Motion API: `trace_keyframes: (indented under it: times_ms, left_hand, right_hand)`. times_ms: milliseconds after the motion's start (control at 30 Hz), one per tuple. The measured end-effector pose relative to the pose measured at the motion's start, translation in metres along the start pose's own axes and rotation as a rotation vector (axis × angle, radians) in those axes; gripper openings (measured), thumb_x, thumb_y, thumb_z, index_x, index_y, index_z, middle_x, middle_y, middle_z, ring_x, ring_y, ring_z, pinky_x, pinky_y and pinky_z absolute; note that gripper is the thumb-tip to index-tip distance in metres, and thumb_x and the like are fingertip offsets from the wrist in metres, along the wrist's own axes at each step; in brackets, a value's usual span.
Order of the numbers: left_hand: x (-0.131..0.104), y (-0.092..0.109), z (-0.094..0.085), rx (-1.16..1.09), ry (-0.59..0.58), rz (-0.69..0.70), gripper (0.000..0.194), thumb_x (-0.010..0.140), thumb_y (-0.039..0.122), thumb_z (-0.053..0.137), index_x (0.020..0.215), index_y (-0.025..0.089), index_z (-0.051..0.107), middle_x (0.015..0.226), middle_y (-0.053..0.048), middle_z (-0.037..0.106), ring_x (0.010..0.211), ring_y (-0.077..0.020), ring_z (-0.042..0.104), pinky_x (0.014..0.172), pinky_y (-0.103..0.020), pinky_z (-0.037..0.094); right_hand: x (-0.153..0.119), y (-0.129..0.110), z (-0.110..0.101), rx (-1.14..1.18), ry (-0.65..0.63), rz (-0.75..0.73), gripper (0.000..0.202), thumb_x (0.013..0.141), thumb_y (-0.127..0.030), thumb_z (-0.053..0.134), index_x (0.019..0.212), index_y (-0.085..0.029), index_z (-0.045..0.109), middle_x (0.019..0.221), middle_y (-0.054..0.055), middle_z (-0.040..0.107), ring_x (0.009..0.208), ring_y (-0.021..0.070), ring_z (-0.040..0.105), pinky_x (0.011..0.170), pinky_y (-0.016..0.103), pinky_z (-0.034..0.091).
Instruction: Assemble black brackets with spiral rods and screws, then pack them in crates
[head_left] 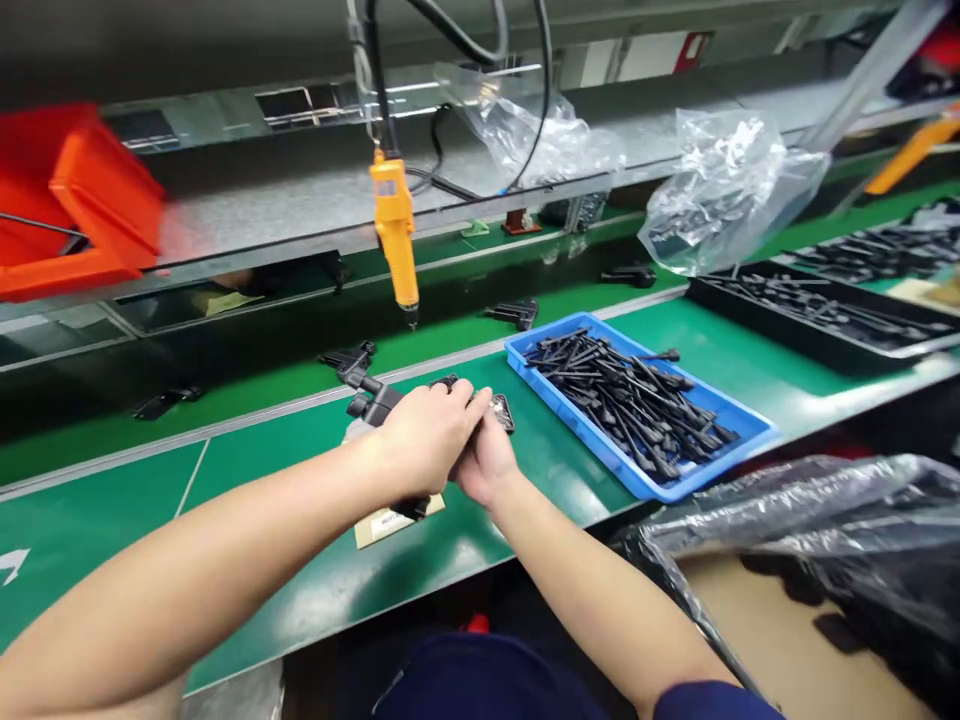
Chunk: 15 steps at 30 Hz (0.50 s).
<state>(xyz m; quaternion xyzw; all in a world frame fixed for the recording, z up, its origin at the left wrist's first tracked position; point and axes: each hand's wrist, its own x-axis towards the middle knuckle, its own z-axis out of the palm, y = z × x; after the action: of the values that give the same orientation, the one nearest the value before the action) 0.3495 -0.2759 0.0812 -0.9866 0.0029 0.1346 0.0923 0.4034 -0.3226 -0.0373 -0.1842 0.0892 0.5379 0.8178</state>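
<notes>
My left hand [431, 435] lies over the top of a black plastic part [381, 402], its fingers curled down. From the other side my right hand [487, 462] closes in against the left, palm turned up, and seems to grip the same part. Most of what lies between the hands is hidden by the fingers. Just behind my right fingertips is a small black tray [504, 412] with a light rim. Under my left wrist a piece of cardboard with a white label [375, 530] rests on the green bench.
An orange electric screwdriver [395, 235] hangs above the bench. To the right stands a blue tray [577, 425] full of black rod-like parts, with a black tray [840, 350] beyond. Black parts [514, 314] lie along the green strip behind. An orange bin [105, 210] sits upper left.
</notes>
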Motion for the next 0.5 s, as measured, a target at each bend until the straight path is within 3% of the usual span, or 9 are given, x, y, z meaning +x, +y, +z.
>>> trace_keyframes:
  times_ms: [100,200,267,367,500]
  left_hand:
    - [0.038,0.012,0.03,0.114,-0.245,0.013,0.099,0.044,0.001,0.076,0.139,0.001,0.047,0.117,-0.025,0.059,0.094,-0.0368,0.061,0.083,-0.045,0.049]
    - [0.054,0.015,0.053,0.126,-0.337,0.016,0.098,0.046,0.008,0.078,0.138,0.001,0.047,0.117,-0.025,0.058,0.092,-0.0372,0.062,0.08,-0.044,0.05]
    - [0.056,0.013,0.059,0.109,-0.294,0.008,0.101,0.048,0.014,0.078,0.142,0.004,0.043,0.119,-0.024,0.056,0.093,-0.0371,0.063,0.08,-0.044,0.051]
    - [0.054,0.008,0.058,0.014,-0.144,-0.076,0.108,0.054,0.028,0.077,0.151,0.012,0.033,0.124,-0.022,0.051,0.097,-0.037,0.063,0.078,-0.043,0.052]
    - [0.047,-0.008,0.039,-0.263,-0.026,-0.143,0.119,0.055,0.051,0.079,0.156,0.018,0.024,0.136,-0.02,0.043,0.111,-0.0351,0.06,0.087,-0.04,0.052]
  right_hand:
    - [0.017,0.009,-0.033,0.078,0.16,0.078,0.042,0.099,-0.052,0.037,0.086,-0.02,0.061,0.071,0.002,0.068,0.074,0.0185,0.065,0.068,0.03,0.053]
    - [0.019,0.012,-0.06,0.057,0.189,0.124,0.047,0.098,-0.058,0.038,0.086,-0.019,0.061,0.064,0.0,0.063,0.065,0.016,0.06,0.059,0.027,0.048]
    - [0.012,0.01,-0.07,0.024,0.085,0.118,0.046,0.096,-0.059,0.042,0.092,-0.019,0.063,0.07,0.001,0.065,0.067,0.0151,0.06,0.058,0.025,0.047]
    - [-0.001,0.003,-0.075,-0.119,-0.076,-0.01,0.033,0.085,-0.049,0.067,0.102,-0.021,0.064,0.087,0.0,0.07,0.073,0.0133,0.061,0.06,0.023,0.048]
    - [-0.012,-0.016,-0.068,-0.426,-0.161,-0.217,0.049,0.064,-0.033,0.086,0.105,-0.02,0.064,0.1,0.001,0.071,0.081,0.0131,0.063,0.067,0.022,0.05]
